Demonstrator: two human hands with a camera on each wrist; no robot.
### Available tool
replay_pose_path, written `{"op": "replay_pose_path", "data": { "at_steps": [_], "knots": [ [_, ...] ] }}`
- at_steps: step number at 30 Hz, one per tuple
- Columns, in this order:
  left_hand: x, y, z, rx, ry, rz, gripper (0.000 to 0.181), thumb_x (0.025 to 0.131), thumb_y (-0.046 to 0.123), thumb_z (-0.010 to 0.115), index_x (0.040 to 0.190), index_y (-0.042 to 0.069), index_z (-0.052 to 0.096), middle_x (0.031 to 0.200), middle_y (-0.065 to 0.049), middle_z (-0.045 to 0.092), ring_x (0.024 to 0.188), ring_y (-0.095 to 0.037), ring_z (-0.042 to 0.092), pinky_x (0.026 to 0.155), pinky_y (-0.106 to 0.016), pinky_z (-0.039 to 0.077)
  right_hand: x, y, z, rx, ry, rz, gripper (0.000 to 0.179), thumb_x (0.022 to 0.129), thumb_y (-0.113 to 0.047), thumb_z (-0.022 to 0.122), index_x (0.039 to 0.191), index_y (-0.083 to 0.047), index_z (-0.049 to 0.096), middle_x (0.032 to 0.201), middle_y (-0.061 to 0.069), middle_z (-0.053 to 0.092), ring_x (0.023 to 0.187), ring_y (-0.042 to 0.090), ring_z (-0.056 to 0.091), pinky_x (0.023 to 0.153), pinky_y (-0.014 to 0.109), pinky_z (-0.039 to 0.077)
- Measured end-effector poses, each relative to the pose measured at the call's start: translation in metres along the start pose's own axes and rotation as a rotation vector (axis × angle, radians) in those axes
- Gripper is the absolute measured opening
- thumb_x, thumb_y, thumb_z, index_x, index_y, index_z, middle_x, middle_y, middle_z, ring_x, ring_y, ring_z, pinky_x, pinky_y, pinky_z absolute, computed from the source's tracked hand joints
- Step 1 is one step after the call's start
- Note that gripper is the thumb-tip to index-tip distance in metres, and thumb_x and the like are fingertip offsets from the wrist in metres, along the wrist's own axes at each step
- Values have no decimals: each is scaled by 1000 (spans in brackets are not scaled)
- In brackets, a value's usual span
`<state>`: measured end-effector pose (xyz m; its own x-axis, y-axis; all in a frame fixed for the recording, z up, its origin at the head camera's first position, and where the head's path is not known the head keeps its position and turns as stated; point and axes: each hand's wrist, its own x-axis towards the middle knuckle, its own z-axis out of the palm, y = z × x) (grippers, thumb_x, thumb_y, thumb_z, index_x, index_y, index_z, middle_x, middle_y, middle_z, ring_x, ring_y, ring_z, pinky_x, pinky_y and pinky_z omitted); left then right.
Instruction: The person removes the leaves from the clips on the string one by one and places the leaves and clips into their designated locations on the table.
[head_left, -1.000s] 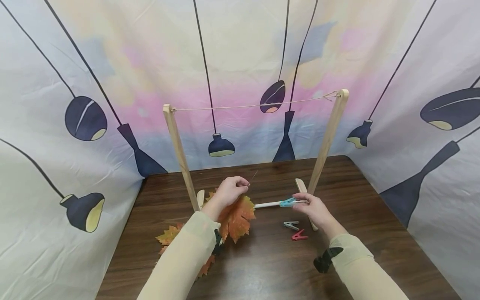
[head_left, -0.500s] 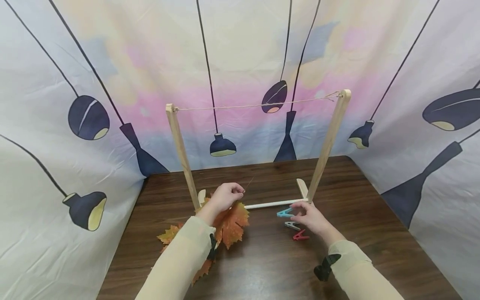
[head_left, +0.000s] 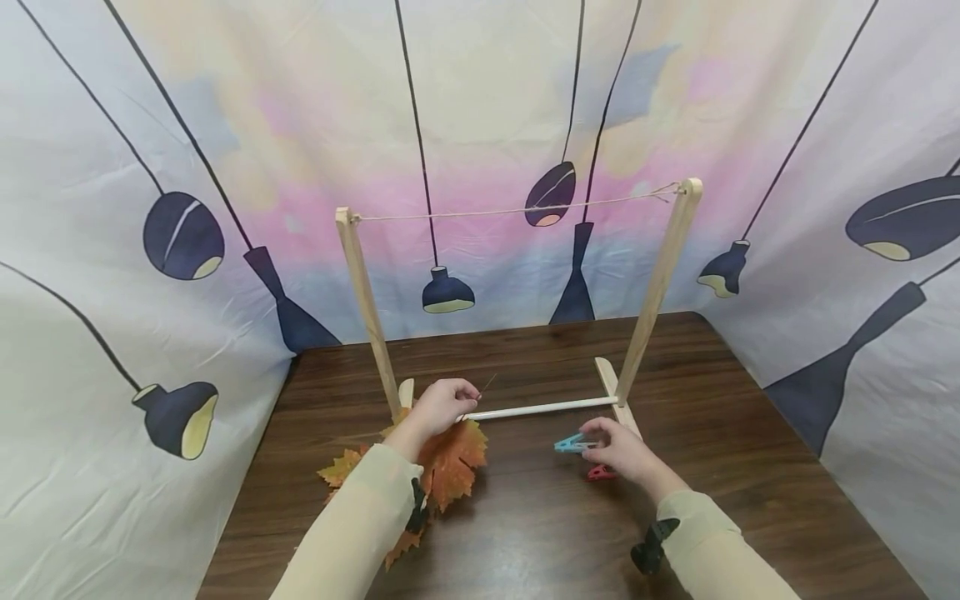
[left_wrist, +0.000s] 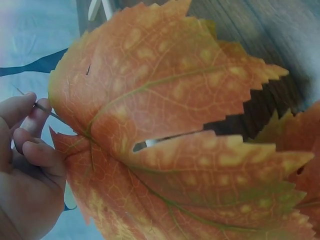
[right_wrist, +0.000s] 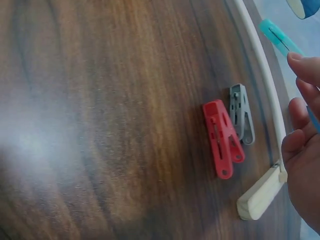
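Observation:
My left hand (head_left: 442, 406) pinches the thin stem of an orange artificial maple leaf (head_left: 453, 467) between thumb and fingertips. The leaf hangs below that hand, and its veined face fills much of the left wrist view. My right hand (head_left: 622, 450) holds a light blue clothespin (head_left: 568, 444) by one end, raised above the table and pointing left. Under the right hand lie a red clothespin (right_wrist: 220, 140) and a grey clothespin (right_wrist: 241, 112), side by side on the wood. In the head view the grey one is hidden.
Behind the hands stands a wooden frame (head_left: 654, 292) with a string (head_left: 480, 213) tied across its tops and a white rod (head_left: 540, 409) low between its posts. More maple leaves (head_left: 341, 468) lie on the brown table (head_left: 517, 533), partly under the left forearm.
My right hand has brought the blue clothespin down and nearer to me, from in front of the rod's right end. My left hand has shifted left and slightly down with the leaf.

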<state>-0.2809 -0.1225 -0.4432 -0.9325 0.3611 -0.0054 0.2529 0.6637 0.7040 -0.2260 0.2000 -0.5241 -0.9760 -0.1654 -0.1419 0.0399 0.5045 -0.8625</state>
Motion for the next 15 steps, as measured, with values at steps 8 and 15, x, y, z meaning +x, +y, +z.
{"op": "replay_pose_path", "data": {
  "at_steps": [8, 15],
  "knots": [
    [-5, -11, 1, 23, 10, 24, 8, 88, 9, 62, 92, 10, 68, 74, 2, 58, 67, -12, 52, 64, -30, 43, 0, 8, 8, -29, 15, -8, 32, 80, -7, 72, 109, -7, 59, 79, 5, 54, 66, 17, 51, 53, 26, 41],
    [-10, -19, 0, 3, -9, 3, 8, 88, 8, 62, 93, 8, 68, 73, 3, 58, 68, -11, 52, 65, -30, 43, 0, 10, 15, -38, 28, -16, 31, 78, -4, 73, 106, -6, 60, 84, 5, 54, 65, 17, 52, 54, 28, 43]
  ]
}}
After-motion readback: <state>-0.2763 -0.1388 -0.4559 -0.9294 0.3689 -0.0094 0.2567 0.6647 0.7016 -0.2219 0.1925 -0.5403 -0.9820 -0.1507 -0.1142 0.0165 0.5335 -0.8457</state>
